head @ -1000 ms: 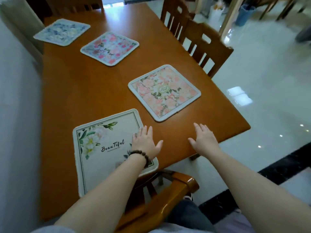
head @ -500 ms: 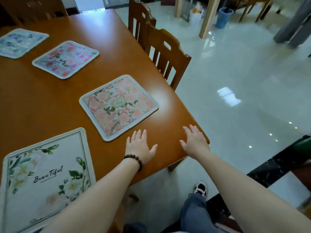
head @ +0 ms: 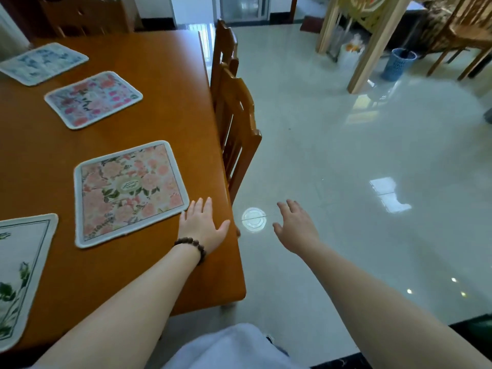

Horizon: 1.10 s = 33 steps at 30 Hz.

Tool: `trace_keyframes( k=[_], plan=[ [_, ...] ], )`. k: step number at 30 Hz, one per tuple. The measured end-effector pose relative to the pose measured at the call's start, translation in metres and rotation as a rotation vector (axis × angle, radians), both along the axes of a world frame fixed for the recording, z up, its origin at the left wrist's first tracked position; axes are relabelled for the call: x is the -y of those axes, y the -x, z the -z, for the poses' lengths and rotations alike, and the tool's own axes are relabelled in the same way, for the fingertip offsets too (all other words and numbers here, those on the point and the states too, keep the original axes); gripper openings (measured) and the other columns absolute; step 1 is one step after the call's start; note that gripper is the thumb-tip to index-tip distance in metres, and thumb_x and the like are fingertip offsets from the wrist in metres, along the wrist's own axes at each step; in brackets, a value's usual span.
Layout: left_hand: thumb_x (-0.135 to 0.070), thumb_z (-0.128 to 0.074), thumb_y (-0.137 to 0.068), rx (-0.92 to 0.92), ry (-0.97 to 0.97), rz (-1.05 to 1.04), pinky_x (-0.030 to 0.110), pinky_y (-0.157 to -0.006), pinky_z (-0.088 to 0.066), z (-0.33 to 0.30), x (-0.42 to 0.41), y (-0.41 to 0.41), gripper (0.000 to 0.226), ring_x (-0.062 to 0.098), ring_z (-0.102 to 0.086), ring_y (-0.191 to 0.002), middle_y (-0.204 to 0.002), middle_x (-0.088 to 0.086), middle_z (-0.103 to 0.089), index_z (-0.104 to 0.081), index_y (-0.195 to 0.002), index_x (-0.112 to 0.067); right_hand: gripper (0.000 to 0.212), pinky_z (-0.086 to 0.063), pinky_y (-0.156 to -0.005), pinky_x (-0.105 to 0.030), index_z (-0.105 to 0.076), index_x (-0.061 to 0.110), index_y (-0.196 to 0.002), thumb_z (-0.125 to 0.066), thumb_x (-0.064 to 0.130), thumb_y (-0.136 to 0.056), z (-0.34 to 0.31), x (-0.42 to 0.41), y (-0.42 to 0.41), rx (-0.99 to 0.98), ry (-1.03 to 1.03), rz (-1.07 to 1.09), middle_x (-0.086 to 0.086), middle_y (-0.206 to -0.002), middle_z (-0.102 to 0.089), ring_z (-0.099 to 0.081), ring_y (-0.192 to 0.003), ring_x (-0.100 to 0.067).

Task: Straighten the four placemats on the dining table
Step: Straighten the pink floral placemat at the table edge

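Note:
Several placemats lie askew in a row on the orange wooden dining table (head: 170, 83). The peach-flowered placemat (head: 130, 191) is nearest my hands. A white placemat with green leaves (head: 18, 272) is cut off at the left edge. Farther back lie a pink-flowered placemat (head: 93, 98) and a blue-patterned placemat (head: 42, 62). My left hand (head: 203, 226), a bead bracelet on its wrist, rests flat on the table with its fingertips beside the peach placemat's near right corner. My right hand (head: 295, 226) hovers open over the floor, off the table's right edge.
Two wooden chairs (head: 237, 121) stand tucked against the table's right side. Another chair (head: 87, 14) is at the far end. Glossy white floor (head: 346, 161) spreads to the right, with a wooden post (head: 370, 46), a blue basket (head: 398, 63) and more chairs beyond.
The view has swung right along the table. My left hand moved from the white placemat to the peach placemat's corner. My right hand left the tabletop and is now over the floor.

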<state>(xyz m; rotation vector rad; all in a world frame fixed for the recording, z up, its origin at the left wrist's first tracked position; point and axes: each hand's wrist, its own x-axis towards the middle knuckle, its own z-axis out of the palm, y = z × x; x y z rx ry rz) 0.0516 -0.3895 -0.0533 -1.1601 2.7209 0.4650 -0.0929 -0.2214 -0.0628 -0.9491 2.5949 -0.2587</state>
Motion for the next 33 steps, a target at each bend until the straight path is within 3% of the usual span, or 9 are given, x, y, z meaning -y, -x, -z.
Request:
trace_keyframes(
  k=[11,23,28,33],
  plan=[
    [-0.060,-0.037,-0.092,-0.080,0.045,-0.164,0.049,-0.116,-0.015,-0.026,0.024,0.107,0.077,0.026,-0.009,-0.146,-0.159,0.006,-0.014,-0.013,-0.151,-0.018,0.061,-0.012,-0.118,-0.039,-0.021,0.016,-0.150,-0.047,0.031,-0.097,-0.055,0.055,0.126,-0.093,0.163,-0.119,-0.010,-0.158,-0.018,-0.011,-0.146,-0.025],
    [-0.066,-0.033,-0.089,-0.111,0.037,-0.500,0.048,-0.115,-0.015,0.013,0.111,0.213,0.080,0.027,-0.011,-0.145,-0.158,0.007,-0.017,-0.013,-0.151,-0.020,0.056,-0.012,-0.119,-0.043,-0.023,0.021,-0.149,-0.044,0.036,-0.099,-0.055,0.195,0.260,-0.132,0.185,-0.416,-0.006,-0.158,-0.018,-0.009,-0.146,-0.025],
    [-0.066,-0.035,-0.089,-0.118,0.015,-0.599,0.049,-0.115,-0.015,0.006,0.144,0.235,0.080,0.027,-0.010,-0.145,-0.159,0.007,-0.016,-0.013,-0.151,-0.021,0.056,-0.015,-0.118,-0.047,-0.026,0.023,-0.148,-0.040,0.045,-0.098,-0.071,0.258,0.300,-0.181,0.185,-0.545,-0.003,-0.157,-0.023,-0.012,-0.146,-0.026],
    [-0.065,-0.036,-0.088,-0.136,0.031,-0.734,0.049,-0.114,-0.021,-0.003,0.162,0.222,0.081,0.027,-0.013,-0.145,-0.159,0.007,-0.015,-0.011,-0.151,-0.021,0.053,-0.012,-0.116,-0.047,-0.031,0.024,-0.146,-0.043,0.041,-0.098,-0.078,0.305,0.297,-0.136,0.204,-0.705,-0.003,-0.157,-0.024,-0.012,-0.146,-0.028]
  ],
)
